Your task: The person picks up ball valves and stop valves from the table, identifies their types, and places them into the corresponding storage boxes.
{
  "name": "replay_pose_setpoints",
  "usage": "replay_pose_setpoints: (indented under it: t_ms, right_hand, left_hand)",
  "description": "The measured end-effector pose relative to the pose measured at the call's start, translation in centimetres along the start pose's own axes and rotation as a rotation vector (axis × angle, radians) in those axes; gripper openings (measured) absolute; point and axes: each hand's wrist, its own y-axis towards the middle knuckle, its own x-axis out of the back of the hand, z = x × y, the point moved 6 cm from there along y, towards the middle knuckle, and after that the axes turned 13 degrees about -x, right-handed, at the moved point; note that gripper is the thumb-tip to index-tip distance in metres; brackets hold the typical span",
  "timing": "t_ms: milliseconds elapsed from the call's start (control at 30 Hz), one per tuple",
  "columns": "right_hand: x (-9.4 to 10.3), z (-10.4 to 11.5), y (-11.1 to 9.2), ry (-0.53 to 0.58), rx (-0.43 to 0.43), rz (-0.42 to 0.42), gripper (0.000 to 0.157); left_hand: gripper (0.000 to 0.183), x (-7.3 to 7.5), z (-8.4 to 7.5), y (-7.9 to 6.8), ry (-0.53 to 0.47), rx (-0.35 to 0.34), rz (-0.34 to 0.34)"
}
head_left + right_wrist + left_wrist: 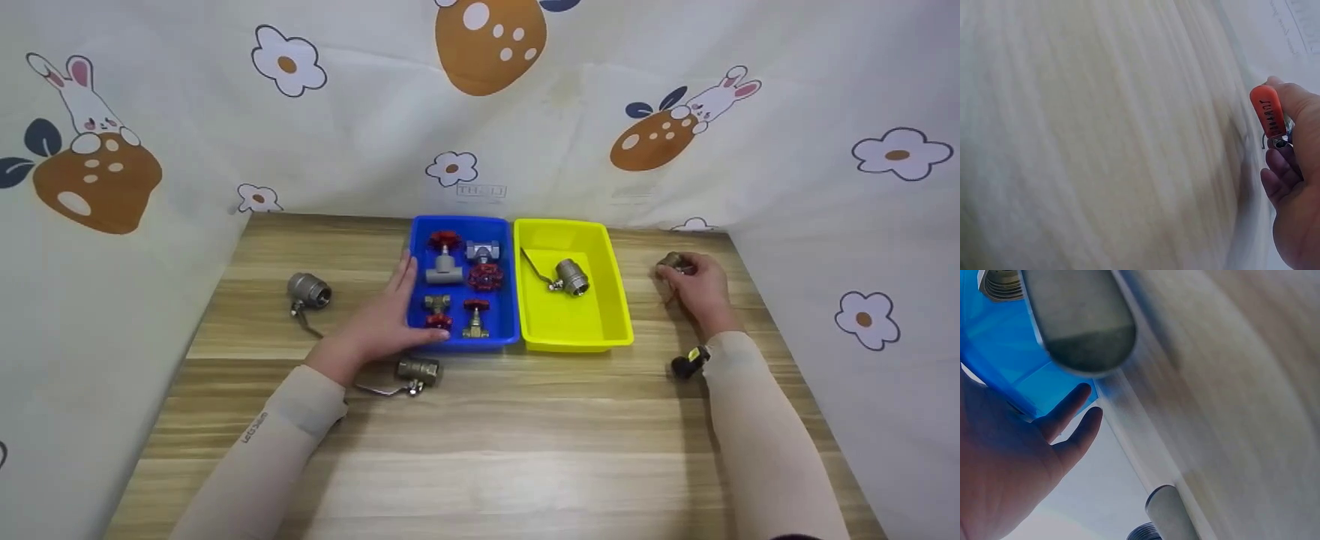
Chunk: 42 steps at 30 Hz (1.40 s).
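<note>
My right hand [701, 289] grips a small ball valve [673, 261] over the table's right side; in the right wrist view its orange lever handle [1267, 111] sticks out by the thumb. The left hand [379, 322] rests against the blue bin [510, 341], its fingers straight along the left wall and the thumb along the front rim. Inside that bin lie several red-handwheel valves, among them a grey one [445, 268]. A steel ball valve [572, 277] with a lever lies in the yellow bin [574, 341], which stands right beside the blue one.
Near the left forearm, a lever ball valve [418, 371] lies in front of the blue bin. Another ball valve [309, 290] lies farther left on the wooden table [540, 450]. Patterned cloth [360, 150] hangs behind the table and along both sides.
</note>
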Motion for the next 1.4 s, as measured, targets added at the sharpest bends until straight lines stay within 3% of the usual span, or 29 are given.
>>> replay_pose_setpoints:
  t_ms: [333, 667, 900, 1400]
  right_hand:
    - [0.1, 0.5, -0.3, 0.088, -0.013, 0.026, 0.059]
    - [0.0, 2.2, -1.1, 0.096, 0.021, 0.031, 0.061]
    - [0.1, 4.4, -1.6, 0.004, 0.151, 0.001, 0.05]
    - [-0.1, 8.4, -3.2, -0.061, 0.209, 0.046, 0.058]
  left_hand:
    - [0.139, 0.0, 0.0, 0.0, 0.016, 0.009, -0.001]
    - [0.139, 0.0, 0.1, -0.1, 0.009, 0.022, 0.0]
    - [0.138, 0.1, -0.1, 0.0, 0.034, -0.002, 0.003]
    - [0.14, 0.1, -0.3, -0.1, 0.028, -0.003, -0.003]
